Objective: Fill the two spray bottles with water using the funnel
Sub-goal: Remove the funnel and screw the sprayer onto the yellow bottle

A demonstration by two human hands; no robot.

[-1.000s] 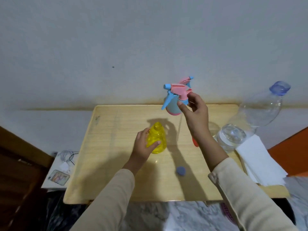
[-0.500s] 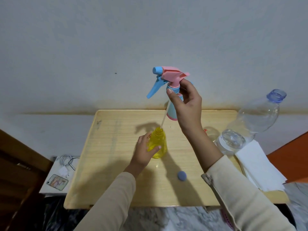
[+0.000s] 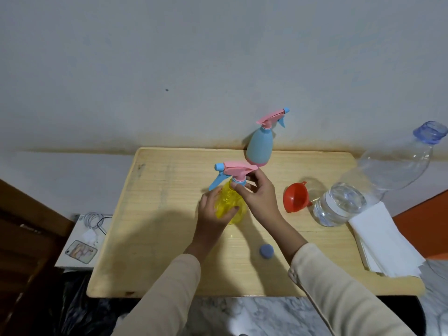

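A yellow spray bottle (image 3: 230, 202) stands mid-table, and my left hand (image 3: 211, 209) is wrapped around its body. A pink and blue spray head (image 3: 234, 172) sits on its neck, with my right hand (image 3: 259, 197) pinching the collar just below the trigger. A blue spray bottle (image 3: 260, 147) with its own pink head stands upright at the table's far edge. To the right of my right hand, a red funnel (image 3: 295, 197) lies on its side. A large clear water bottle (image 3: 363, 187), partly filled, stands beside the funnel with its mouth uncapped.
The wooden table (image 3: 157, 214) stands against a pale wall. A blue cap (image 3: 266, 251) lies near the front, between my forearms. White paper sheets (image 3: 380, 238) are stacked at the right edge. Left of the table, a phone (image 3: 81, 252) and cables rest on a low white box.
My right hand brought the spray head down from high above the table and set it onto the yellow bottle's neck. My left hand stayed on the yellow bottle.
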